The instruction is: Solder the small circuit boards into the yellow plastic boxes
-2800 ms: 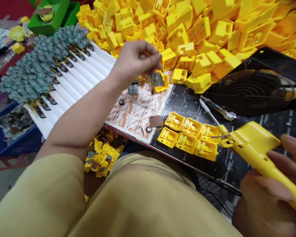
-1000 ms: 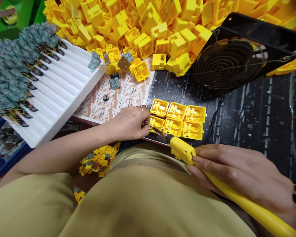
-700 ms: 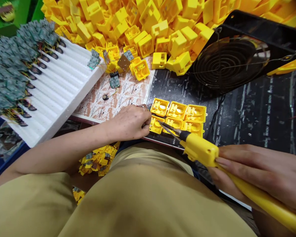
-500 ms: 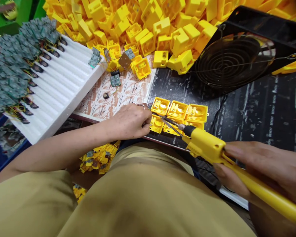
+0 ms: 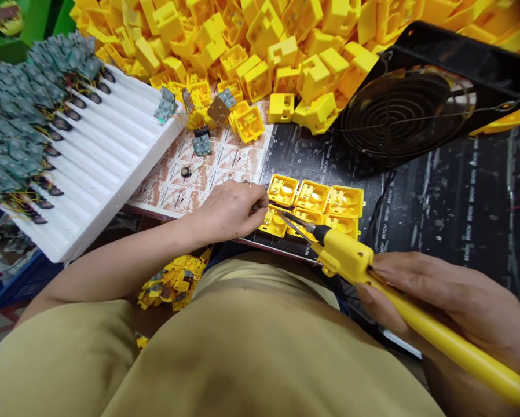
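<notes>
Right hand [image 5: 451, 301] grips a yellow soldering iron [image 5: 399, 313] over the black mat [image 5: 460, 202], yellow casings [image 5: 260, 40] heaped behind.

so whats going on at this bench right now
A person sits at a bench crowded with yellow plastic parts. The right hand grips a yellow soldering iron, its metal tip reaching over the near row of six open yellow housings laid out on a black mat. The left hand pinches at the nearest housing on the left end. A white foam tray of small circuit boards sits to the left.
</notes>
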{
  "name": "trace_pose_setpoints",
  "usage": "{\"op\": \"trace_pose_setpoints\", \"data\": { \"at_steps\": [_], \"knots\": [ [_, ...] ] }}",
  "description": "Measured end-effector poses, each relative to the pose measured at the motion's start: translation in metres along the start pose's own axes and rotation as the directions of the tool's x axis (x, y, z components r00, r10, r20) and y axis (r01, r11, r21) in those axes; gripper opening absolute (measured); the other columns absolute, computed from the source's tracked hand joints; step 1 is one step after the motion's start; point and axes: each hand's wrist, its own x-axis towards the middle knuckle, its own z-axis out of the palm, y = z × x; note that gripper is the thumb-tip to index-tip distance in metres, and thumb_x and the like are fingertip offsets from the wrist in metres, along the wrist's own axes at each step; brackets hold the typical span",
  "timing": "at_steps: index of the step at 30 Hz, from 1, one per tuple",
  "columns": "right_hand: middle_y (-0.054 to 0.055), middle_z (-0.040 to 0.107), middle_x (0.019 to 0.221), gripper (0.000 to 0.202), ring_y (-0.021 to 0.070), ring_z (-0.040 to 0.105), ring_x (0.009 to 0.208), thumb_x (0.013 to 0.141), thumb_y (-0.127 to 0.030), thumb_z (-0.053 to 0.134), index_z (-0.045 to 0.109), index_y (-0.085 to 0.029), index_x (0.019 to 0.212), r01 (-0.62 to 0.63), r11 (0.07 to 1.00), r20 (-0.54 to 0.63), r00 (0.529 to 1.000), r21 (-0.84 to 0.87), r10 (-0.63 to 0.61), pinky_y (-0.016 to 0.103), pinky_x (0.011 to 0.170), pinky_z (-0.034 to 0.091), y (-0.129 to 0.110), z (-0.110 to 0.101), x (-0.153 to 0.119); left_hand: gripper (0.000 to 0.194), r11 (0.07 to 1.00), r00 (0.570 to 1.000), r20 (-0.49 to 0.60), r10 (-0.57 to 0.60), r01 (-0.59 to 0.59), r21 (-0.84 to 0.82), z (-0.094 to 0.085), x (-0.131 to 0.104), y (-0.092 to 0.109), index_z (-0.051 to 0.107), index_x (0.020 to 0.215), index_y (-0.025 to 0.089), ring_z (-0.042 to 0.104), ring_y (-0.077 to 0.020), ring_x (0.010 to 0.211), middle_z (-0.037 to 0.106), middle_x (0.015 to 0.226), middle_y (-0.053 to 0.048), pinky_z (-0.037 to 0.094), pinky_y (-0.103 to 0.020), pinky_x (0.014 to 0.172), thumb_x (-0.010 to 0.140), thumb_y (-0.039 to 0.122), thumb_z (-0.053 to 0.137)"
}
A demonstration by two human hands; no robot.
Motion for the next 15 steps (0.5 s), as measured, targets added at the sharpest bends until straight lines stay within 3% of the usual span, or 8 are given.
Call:
{"op": "trace_pose_setpoints", "data": {
  "at_steps": [2, 5, 12, 15],
  "knots": [
    [0.002, 0.068, 0.073, 0.003, 0.0101, 0.067, 0.064, 0.093, -0.021, 0.059, 0.061, -0.019, 0.091, 0.005, 0.999, 0.023, 1.000, -0.050, -0.004, 0.015, 0.059, 0.057, -0.001, 0.002, 0.003, 0.019, 0.999, 1.000, 0.013, 0.013, -0.013, 0.033, 0.000, 0.003, 0.000, 0.067, 0.083, 0.016, 0.062, -0.0153, 0.067, 0.069, 0.071, -0.002, 0.043, -0.026, 0.066, 0.081, 0.022, 0.050],
    [0.004, 0.066, 0.069, 0.022, 0.0087, 0.065, 0.061, 0.097, -0.026, 0.054, 0.060, -0.018, 0.078, 0.030, 0.992, 0.046, 0.999, -0.122, -0.025, 0.013, 0.059, 0.056, -0.002, 0.005, 0.008, 0.019, 0.997, 0.999, 0.031, 0.022, -0.024, 0.069, -0.002, 0.004, 0.001, 0.068, 0.082, 0.016, 0.062, -0.0158, 0.066, 0.069, 0.070, -0.003, 0.042, -0.027, 0.064, 0.081, 0.021, 0.050],
    [0.002, 0.066, 0.067, 0.028, 0.0069, 0.064, 0.058, 0.097, -0.026, 0.054, 0.059, -0.018, 0.070, 0.116, 0.979, 0.124, 0.988, -0.170, -0.095, 0.012, 0.062, 0.056, -0.002, 0.003, 0.021, 0.021, 0.978, 0.994, 0.100, 0.036, -0.056, 0.199, -0.008, 0.009, 0.009, 0.069, 0.079, 0.017, 0.065, -0.0187, 0.069, 0.069, 0.067, -0.004, 0.044, -0.030, 0.069, 0.081, 0.021, 0.049],
    [0.001, 0.066, 0.067, 0.022, 0.0072, 0.063, 0.056, 0.096, -0.025, 0.055, 0.059, -0.019, 0.075, 0.147, 0.974, 0.114, 0.985, -0.172, -0.128, 0.013, 0.055, 0.055, 0.004, -0.006, 0.019, 0.022, 0.975, 0.992, 0.117, 0.039, -0.063, 0.213, -0.008, 0.011, 0.010, 0.069, 0.077, 0.016, 0.065, -0.0196, 0.069, 0.069, 0.067, -0.005, 0.044, -0.031, 0.068, 0.080, 0.021, 0.048]
  ]
}}
